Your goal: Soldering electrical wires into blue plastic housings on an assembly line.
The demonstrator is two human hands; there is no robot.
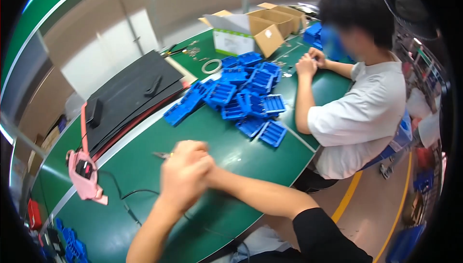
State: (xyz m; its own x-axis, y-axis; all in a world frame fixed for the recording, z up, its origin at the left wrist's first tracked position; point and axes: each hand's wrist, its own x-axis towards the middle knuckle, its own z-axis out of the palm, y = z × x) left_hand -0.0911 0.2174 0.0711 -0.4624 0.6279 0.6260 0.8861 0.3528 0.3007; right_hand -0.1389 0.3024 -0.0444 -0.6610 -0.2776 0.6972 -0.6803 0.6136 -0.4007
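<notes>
Above the green tabletop, my two hands are together and blurred by motion. My left hand (179,182) is closed in a fist-like grip and overlaps the right one. My right hand (206,167) is curled against it, its fingers mostly hidden. Whatever the hands hold is hidden between them. A pointed metal tip (159,155), like that of small pliers, shows just left of my hands; I cannot tell whether it is held or lying on the table. A black cable (140,191) runs over the table beside my left wrist.
Blue plastic trays (251,96) with compartments lie piled beyond my hands. Black sheets (130,94) are stacked at left, near a pink pouch (86,178). Cardboard boxes (272,26) and a tape roll (211,66) stand farther back. A co-worker (361,99) sits at right, handling something small.
</notes>
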